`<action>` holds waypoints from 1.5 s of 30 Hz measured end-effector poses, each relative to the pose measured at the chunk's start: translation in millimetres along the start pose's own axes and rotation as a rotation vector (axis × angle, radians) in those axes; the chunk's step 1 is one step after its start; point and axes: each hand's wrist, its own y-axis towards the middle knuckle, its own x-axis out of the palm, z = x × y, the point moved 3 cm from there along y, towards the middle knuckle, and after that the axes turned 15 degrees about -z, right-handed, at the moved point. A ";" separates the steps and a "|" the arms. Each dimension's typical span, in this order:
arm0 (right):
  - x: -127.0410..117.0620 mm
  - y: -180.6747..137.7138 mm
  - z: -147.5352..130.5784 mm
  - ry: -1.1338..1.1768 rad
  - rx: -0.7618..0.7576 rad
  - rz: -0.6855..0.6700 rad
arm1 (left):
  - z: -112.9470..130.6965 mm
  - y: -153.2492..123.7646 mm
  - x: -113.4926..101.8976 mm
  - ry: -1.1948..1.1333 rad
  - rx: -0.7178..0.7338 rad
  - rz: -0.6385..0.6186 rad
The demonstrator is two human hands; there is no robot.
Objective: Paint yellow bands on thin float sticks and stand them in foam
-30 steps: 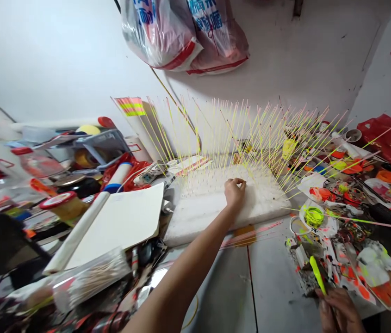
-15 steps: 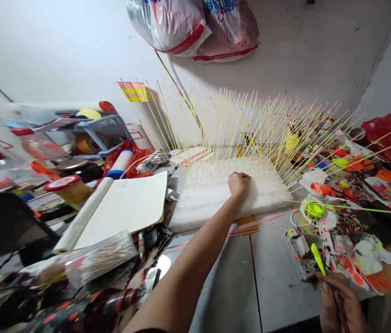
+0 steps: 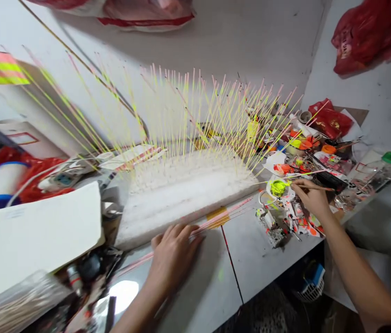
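We grip brush [image 3: 324, 188] in right hand [image 3: 311, 196], at yellow paint [image 3: 278, 188], foam block's [image 3: 181, 203] three o'clock. Left hand's [image 3: 172, 252] fingers curl over pink rods [image 3: 218, 217], six o'clock; grip unclear. Overloaded brush could drip; nudged rods could roll. Since earlier: left hand off foam block, right hand up to paint.

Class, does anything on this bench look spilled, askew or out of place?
Yes. One pink-and-yellow stick juts almost level past the right end of the white block, while most others rise steeply. Orange smears, apparently paint, mark the clutter near the yellow pot, which looks messy.
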 end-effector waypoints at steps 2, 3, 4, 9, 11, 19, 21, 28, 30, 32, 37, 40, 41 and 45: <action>6.8 18.8 0.3 -0.114 0.006 -0.099 | -21.0 -11.1 -1.8 0.057 -0.117 -0.062; 10.6 26.0 0.4 -0.152 0.010 -0.130 | -30.0 -13.7 -2.5 0.069 -0.184 -0.120; 14.2 31.7 0.5 -0.179 0.014 -0.151 | -37.0 -14.9 -3.1 0.074 -0.241 -0.179; 24.6 43.4 1.6 -0.295 0.035 -0.228 | -44.9 -12.9 -5.5 0.052 -0.332 -0.313; 22.1 42.0 0.6 -0.326 0.036 -0.242 | -44.4 -12.0 -4.7 0.041 -0.321 -0.293; 3.9 21.0 -11.2 -0.400 -0.046 -0.265 | -43.0 -13.0 -6.8 -0.031 -0.188 -0.127; 1.2 15.0 -13.8 -0.405 -0.085 -0.266 | -41.3 -13.7 -9.0 -0.039 -0.180 -0.098; -10.3 15.7 -13.6 -0.250 0.096 -0.174 | -38.2 -14.1 -10.6 -0.087 -0.211 -0.050; -9.4 22.6 -11.0 -0.240 0.200 -0.111 | -35.9 -13.1 -11.9 -0.102 -0.207 -0.048; -4.7 30.8 -7.8 -0.249 0.256 -0.080 | -32.8 -11.9 -13.8 -0.115 -0.187 -0.045; 8.5 45.5 4.0 -0.273 0.336 -0.086 | -28.2 -10.5 -15.3 -0.145 -0.158 -0.033; 7.2 46.4 11.1 -0.289 0.376 -0.072 | -28.6 -10.5 -14.5 -0.138 -0.153 -0.029; 5.5 45.9 13.2 -0.292 0.385 -0.065 | -28.8 -10.4 -14.3 -0.133 -0.152 -0.032; -2.6 41.9 18.7 -0.288 0.393 -0.051 | -27.4 -10.7 -14.2 -0.112 -0.144 -0.047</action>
